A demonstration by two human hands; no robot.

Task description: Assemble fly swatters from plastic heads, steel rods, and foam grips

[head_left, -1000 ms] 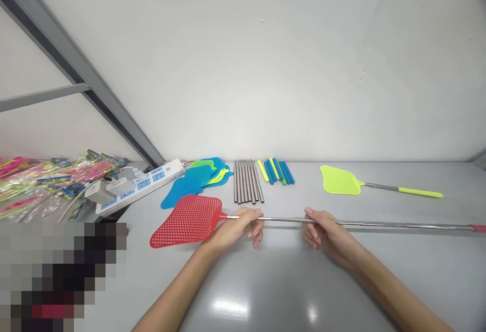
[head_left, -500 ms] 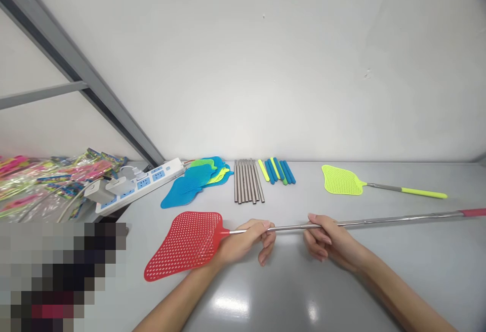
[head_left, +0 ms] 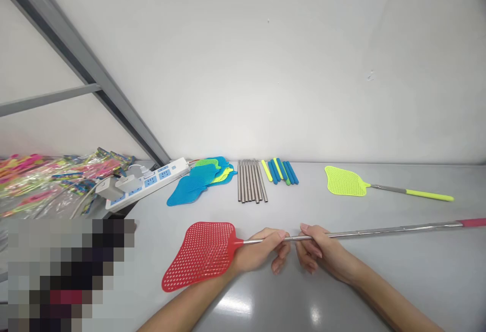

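Both hands closer together than second ago. Left hand (head_left: 261, 251) fingers closed round telescopic steel rod (head_left: 379, 231) beside red mesh plastic swatter head (head_left: 201, 253); right hand (head_left: 322, 253) pinching rod at 3 o'clock. Swatter low over grey table (head_left: 417, 281); rod seems shortened, likely collapsing.

Small assembly or packing workbench, not a home. Evidence: plain grey table (head_left: 417, 281) against a bare white wall (head_left: 266, 69), grey metal frame (head_left: 76, 64) at 10 o'clock. Parts sorted by kind along the far edge at 12 o'clock: stacked swatter heads (head_left: 197, 182), row of steel tubes (head_left: 251, 187), row of foam grips (head_left: 281, 171). One finished yellow swatter (head_left: 347, 181) at 1 o'clock. Bagged goods (head_left: 49, 182) heaped at 9 o'clock beside a power strip (head_left: 148, 184).
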